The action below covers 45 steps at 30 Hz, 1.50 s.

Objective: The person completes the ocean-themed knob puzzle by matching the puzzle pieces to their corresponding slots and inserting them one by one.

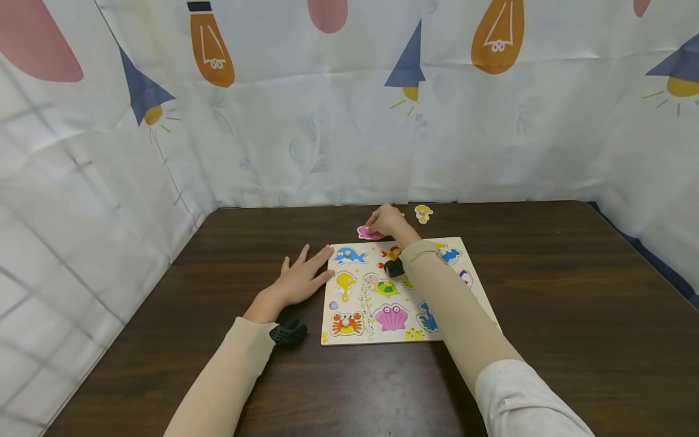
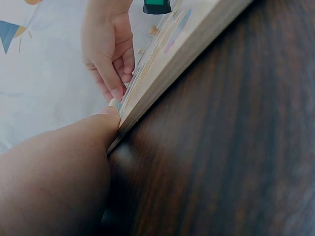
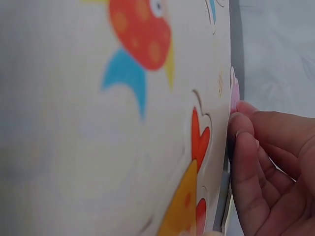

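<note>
A wooden puzzle board [image 1: 382, 340] with sea-animal pieces lies on the table. My left hand [image 1: 295, 284] lies at its left edge, fingers spread; thumb and fingertips touch the edge. Beyond the far edge, my right hand [image 1: 389, 221] pinches a pink puzzle piece [image 1: 363, 232] between thumb and fingers. Only a sliver of that piece [image 3: 235, 96] shows in the right wrist view. On the board are a blue whale [image 1: 349, 256], a yellow seahorse [image 1: 345, 286], an orange crab [image 1: 346, 325] and a pink shell [image 1: 391, 317]. My right forearm hides part of the board's right side.
A yellow puzzle piece [image 1: 423, 213] lies near the table's far edge, right of my right hand. Part of another light piece peeks out beside that hand. The brown table [image 1: 191, 315] meets a patterned white curtain [image 1: 327, 133] at the back.
</note>
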Tool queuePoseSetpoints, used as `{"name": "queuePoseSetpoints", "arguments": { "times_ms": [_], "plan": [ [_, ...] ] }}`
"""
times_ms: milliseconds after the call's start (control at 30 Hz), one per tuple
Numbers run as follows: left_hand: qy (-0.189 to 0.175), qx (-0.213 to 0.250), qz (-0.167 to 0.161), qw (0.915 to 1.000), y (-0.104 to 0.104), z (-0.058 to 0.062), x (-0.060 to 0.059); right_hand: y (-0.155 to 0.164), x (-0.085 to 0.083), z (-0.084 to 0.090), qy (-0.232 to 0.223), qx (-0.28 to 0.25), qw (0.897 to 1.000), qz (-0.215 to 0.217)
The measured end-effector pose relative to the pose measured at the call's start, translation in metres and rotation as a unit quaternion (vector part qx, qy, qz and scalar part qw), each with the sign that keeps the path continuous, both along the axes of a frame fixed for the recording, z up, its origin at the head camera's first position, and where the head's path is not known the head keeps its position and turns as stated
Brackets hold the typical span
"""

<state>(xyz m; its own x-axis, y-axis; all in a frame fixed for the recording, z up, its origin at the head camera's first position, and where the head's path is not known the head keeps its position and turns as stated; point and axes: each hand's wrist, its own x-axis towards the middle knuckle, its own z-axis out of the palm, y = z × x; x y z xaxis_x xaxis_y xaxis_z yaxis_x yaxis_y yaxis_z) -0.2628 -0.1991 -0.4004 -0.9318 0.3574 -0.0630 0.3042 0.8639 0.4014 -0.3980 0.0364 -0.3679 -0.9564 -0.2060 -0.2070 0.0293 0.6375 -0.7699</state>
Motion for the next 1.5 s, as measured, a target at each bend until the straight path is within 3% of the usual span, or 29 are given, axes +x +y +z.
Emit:
{"name": "queuePoseSetpoints", "arguments": {
  "times_ms": [300,1033,1333,1500],
  "plan": [
    [0.000,-0.003,-0.003,1.0000,0.001,0.000,0.000,-0.001,0.006,0.003,0.027,0.046,0.999,0.012],
    [0.002,0.002,-0.005,1.0000,-0.004,-0.003,0.003,0.021,0.025,0.024,0.079,0.008,0.991,0.104],
    [0.003,0.007,-0.008,0.9999,-0.003,-0.002,0.003,0.030,0.041,0.029,0.112,0.035,0.984,0.136],
    [0.005,0.005,-0.007,1.0000,-0.003,-0.002,0.003,0.033,0.050,0.033,0.108,0.045,0.982,0.147]
  ]
}}
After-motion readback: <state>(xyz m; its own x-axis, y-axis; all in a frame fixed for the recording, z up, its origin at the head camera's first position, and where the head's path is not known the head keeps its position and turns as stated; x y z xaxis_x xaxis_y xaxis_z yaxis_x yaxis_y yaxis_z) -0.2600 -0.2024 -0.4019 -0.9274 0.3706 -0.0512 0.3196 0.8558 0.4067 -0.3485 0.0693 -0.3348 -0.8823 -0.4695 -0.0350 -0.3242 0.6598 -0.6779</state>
